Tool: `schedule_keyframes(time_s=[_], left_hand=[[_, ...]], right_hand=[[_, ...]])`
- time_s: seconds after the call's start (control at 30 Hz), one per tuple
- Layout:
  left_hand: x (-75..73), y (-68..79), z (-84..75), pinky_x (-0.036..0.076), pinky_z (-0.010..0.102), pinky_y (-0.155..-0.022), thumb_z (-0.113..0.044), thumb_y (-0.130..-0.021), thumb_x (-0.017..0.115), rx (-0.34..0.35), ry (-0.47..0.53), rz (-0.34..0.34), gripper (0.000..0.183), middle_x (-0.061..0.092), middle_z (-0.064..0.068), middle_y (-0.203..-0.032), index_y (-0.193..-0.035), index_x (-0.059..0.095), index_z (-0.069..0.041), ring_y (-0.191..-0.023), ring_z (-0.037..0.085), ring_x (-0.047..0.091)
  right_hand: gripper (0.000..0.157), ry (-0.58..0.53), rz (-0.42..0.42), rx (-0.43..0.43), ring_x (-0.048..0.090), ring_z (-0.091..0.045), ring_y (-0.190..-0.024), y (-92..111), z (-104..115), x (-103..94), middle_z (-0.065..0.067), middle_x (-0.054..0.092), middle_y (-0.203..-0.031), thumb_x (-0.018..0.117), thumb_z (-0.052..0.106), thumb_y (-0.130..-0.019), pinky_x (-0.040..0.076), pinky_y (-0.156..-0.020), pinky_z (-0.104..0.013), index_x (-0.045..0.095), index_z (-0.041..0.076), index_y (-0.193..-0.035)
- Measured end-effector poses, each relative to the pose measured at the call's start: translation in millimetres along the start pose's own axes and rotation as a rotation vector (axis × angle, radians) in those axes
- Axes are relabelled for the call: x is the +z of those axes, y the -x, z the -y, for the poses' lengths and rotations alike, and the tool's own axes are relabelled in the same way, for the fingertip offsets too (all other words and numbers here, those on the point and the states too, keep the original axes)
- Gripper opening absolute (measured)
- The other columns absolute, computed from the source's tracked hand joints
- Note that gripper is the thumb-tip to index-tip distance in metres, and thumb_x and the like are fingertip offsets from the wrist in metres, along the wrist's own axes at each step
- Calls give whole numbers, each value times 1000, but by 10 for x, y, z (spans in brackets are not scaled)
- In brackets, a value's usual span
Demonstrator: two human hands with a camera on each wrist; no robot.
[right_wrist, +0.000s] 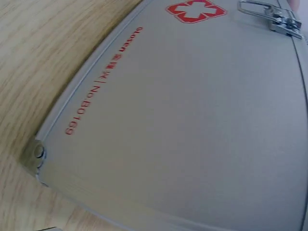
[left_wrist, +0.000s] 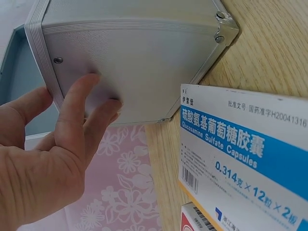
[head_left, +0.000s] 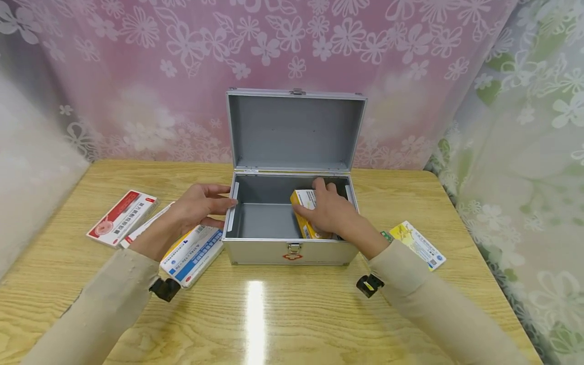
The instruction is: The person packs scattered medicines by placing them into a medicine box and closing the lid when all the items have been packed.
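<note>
A silver first-aid case (head_left: 260,252) stands with its lid (head_left: 292,133) raised, a red cross (right_wrist: 196,10) and a metal latch (right_wrist: 274,18) on its front. My right hand (head_left: 330,210) reaches into its right half and grips a yellow-and-white medicine box (head_left: 306,198), partly hidden by the fingers. In the right wrist view only the case's front shows. My left hand (head_left: 193,207) is at the case's left side; its extended fingers (left_wrist: 79,98) touch the outer wall, one at the rim. Below it lies a blue-and-white box of glucosamine capsules (left_wrist: 240,139).
Left on the wooden table (head_left: 292,314) lie a red-and-white medicine box (head_left: 123,218) and another white box (head_left: 150,223) partly under my forearm. Right of the case is a yellow-and-white box (head_left: 417,244), with a green item (head_left: 387,236) by my sleeve. Flowered curtains hang behind.
</note>
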State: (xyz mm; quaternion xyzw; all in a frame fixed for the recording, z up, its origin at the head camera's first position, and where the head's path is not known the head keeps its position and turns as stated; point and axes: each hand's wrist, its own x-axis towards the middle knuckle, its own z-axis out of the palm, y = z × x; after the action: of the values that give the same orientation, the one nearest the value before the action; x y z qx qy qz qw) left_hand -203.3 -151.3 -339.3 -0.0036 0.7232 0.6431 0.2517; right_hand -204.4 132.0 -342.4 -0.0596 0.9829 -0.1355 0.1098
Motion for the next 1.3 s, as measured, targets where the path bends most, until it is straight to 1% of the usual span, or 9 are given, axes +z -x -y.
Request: schedule_keyframes(time_s=[0.1, 0.17, 0.4, 0.6, 0.73, 0.83, 0.97, 1.03, 1.3], left_hand=[[-3, 4, -6, 50, 43, -71, -15, -83, 63, 1, 3, 1, 58, 54, 18, -117, -133, 38, -1, -98, 28, 57], [-4, 8, -10, 50, 42, -71, -16, -83, 63, -3, 1, -5, 58, 54, 17, -117, -132, 38, -2, -96, 26, 58], [1, 2, -8, 50, 41, -71, -18, -82, 64, -20, -11, -13, 59, 53, 16, -119, -133, 38, -3, -95, 23, 59], [0, -8, 9, 50, 41, -72, -19, -82, 65, -16, 1, -9, 59, 54, 16, -117, -132, 39, -3, -98, 27, 57], [-1, -6, 22, 50, 41, -72, -19, -82, 65, -16, 9, -4, 59, 53, 17, -118, -133, 39, -3, -103, 31, 54], [-7, 1, 27, 50, 41, -72, -19, -82, 65, -13, 11, -1, 60, 51, 19, -121, -133, 38, -3, -105, 33, 52], [-12, 15, 28, 50, 41, -72, -19, -82, 64, -5, 20, 7, 59, 47, 22, -124, -133, 38, -2, -106, 34, 51], [-12, 18, 29, 49, 42, -72, -17, -83, 63, 0, 32, 12, 58, 46, 23, -124, -133, 38, -1, -106, 34, 51], [8, 9, 36, 49, 42, -72, -17, -83, 63, 9, 52, 13, 57, 47, 23, -123, -132, 39, -1, -105, 33, 51]], right_hand=[[65, 25, -16, -9, 51, -26, -62, -5, 7, 34, -13, 38, -97, 42, 64, -79, 40, -51, -34, 32, 10, -114], [63, 53, -24, -12, 50, -26, -64, -12, 12, 59, -13, 38, -96, 43, 63, -79, 41, -51, -35, 34, 9, -110], [70, 106, -28, 15, 50, -26, -63, -31, 8, 124, -17, 39, -101, 44, 61, -80, 45, -52, -37, 37, 2, -117], [68, 150, -31, 27, 51, -26, -62, -49, -3, 152, -18, 39, -101, 44, 59, -81, 46, -52, -39, 41, 1, -115], [68, 200, -10, 38, 52, -27, -63, -62, 4, 167, -19, 40, -102, 44, 58, -82, 46, -52, -39, 43, -1, -116], [71, 242, 27, 42, 53, -26, -65, -75, 10, 179, -21, 41, -105, 44, 58, -82, 47, -53, -39, 43, -3, -117], [71, 288, 69, 41, 54, -28, -72, -81, 9, 195, -23, 43, -106, 45, 57, -81, 48, -60, -40, 46, -6, -116], [71, 309, 71, 37, 55, -29, -77, -80, 7, 199, -23, 45, -104, 45, 56, -81, 49, -63, -41, 47, -6, -115], [78, 322, 90, 37, 52, -33, -87, -38, -25, 194, -19, 44, -104, 58, 57, -70, 48, -69, -41, 47, -5, -116]])
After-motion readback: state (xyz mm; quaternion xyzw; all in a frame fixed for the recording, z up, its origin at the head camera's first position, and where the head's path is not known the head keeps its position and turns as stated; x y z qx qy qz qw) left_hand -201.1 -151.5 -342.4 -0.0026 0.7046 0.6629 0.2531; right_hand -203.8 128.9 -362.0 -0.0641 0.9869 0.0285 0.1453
